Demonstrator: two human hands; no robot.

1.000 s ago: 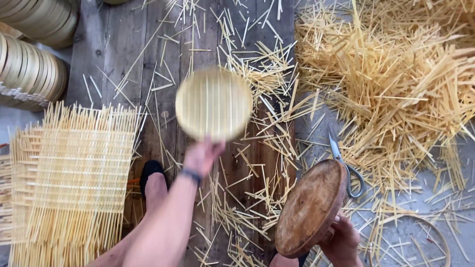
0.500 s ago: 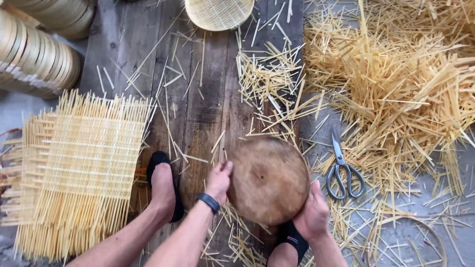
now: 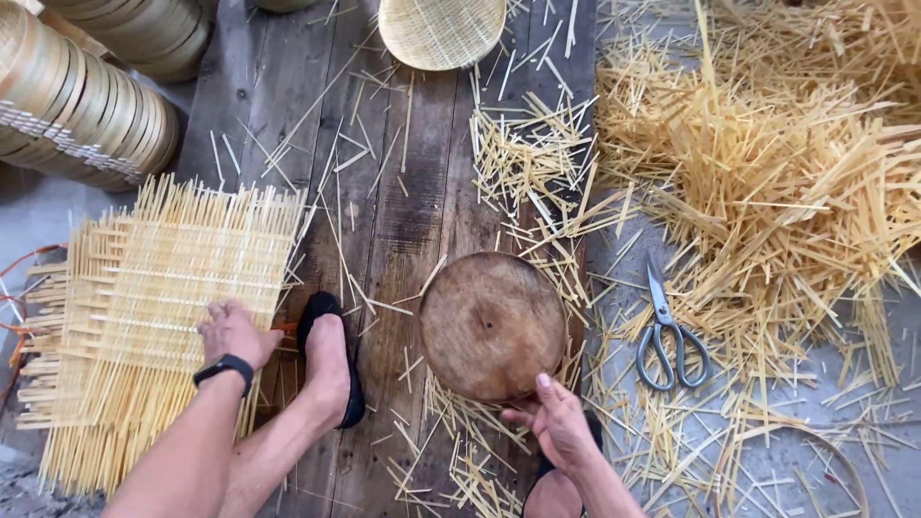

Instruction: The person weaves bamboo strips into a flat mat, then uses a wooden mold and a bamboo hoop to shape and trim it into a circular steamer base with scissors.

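The woven basket (image 3: 441,29) (top edge) and the bamboo hoop (image 3: 806,480) are cut off.

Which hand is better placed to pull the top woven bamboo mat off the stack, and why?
Probably the left hand: it already rests on the woven mat, while the right hand grips the rim of the round wooden block across the boards.

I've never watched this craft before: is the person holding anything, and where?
The right hand grips the round brown wooden disc by its near edge. The left hand rests on the flat woven bamboo-strip mat; whether it grips cannot be told.
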